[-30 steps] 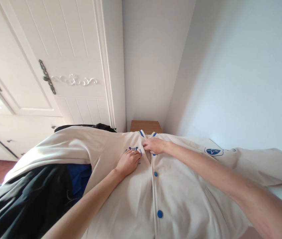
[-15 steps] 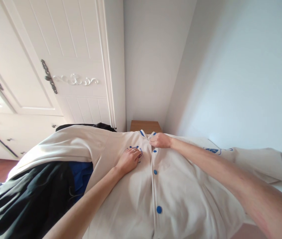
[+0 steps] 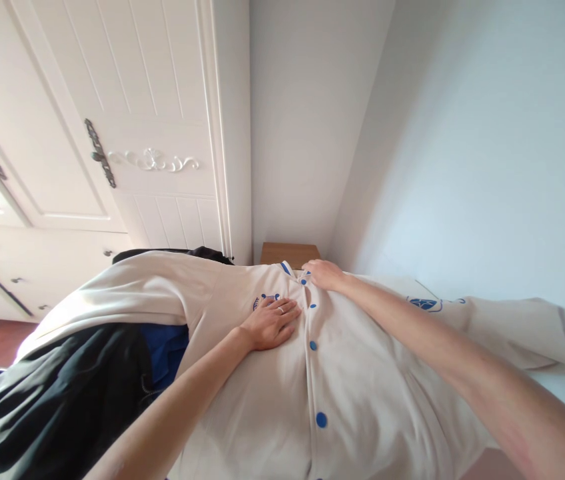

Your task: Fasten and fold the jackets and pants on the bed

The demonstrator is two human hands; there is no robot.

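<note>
A cream button-front jacket [image 3: 257,413] with blue round buttons and blue-striped collar trim lies spread out, front up. Its sleeves reach out to both sides, and the button front looks closed. My left hand [image 3: 272,323], a ring on one finger, lies flat with fingers spread on the chest, partly covering a blue printed emblem [image 3: 265,301]. At the collar, my right hand [image 3: 325,274] has its fingers bent over the trimmed edge beside the top button [image 3: 303,282]. The fingertips there are partly hidden.
Dark clothing [image 3: 72,393] with a blue garment [image 3: 162,350] lies beneath the left sleeve. A white wardrobe [image 3: 162,80] with metal handles stands at the left. Behind the collar is a brown wooden piece [image 3: 290,252]. The pale wall [image 3: 502,167] borders the right sleeve.
My left hand has slid right and flattened with fingers spread, nearer the button line. My right hand has moved from the top of the front opening slightly up and right, exposing the top button.
</note>
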